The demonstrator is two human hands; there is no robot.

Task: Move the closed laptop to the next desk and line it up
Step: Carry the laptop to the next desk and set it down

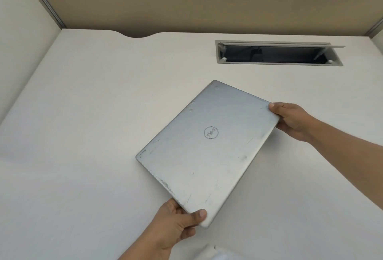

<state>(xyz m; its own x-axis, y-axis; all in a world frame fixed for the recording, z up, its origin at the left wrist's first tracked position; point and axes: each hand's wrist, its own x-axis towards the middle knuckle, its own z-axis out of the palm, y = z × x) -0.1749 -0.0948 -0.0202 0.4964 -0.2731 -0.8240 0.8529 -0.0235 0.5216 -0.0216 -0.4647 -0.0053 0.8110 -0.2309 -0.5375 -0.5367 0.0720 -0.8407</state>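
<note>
A closed silver laptop (207, 152) with a round logo on its scuffed lid lies skewed over the white desk (83, 114), its long edges running diagonally. My left hand (176, 224) grips its near corner, thumb on the lid. My right hand (292, 121) holds the far right corner, thumb on top and fingers underneath. Whether the laptop rests on the desk or hovers just above it is unclear.
An open grey cable hatch (277, 53) is set into the desk at the back right. A beige partition wall (186, 0) runs along the back edge, with a notch in the desk edge at the back left. A pale panel (20, 42) stands on the left side.
</note>
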